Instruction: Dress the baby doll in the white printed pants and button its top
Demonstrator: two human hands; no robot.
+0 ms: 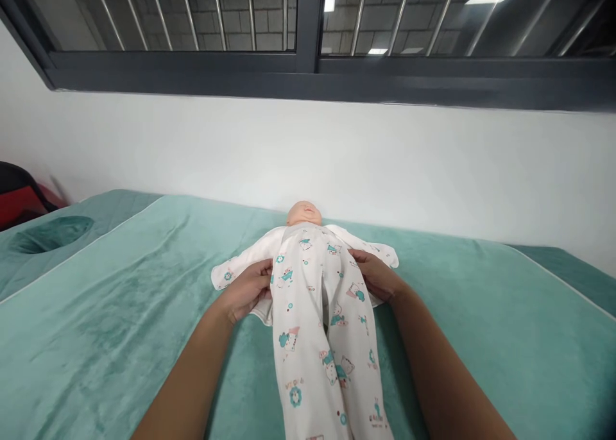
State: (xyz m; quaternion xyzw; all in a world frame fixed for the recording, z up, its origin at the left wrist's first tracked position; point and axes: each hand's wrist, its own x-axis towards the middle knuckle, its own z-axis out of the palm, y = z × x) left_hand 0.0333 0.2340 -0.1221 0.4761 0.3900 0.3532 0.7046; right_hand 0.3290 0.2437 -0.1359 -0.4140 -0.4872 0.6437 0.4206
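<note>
A baby doll (304,213) lies on its back on a teal blanket (120,312), head toward the wall. It wears a white romper (312,312) printed with small teal and pink animals. The romper's legs stretch toward me. My left hand (249,290) pinches the romper's cloth at the doll's left side, fingers closed on the fabric. My right hand (374,274) grips the cloth on the other side at the same height. Both forearms reach in from the bottom edge.
A white wall (385,164) rises behind the bed, with a dark-framed barred window (308,36) above. A red and black object (19,199) sits at the far left. A dark teal cushion (51,233) lies on the bed's left part.
</note>
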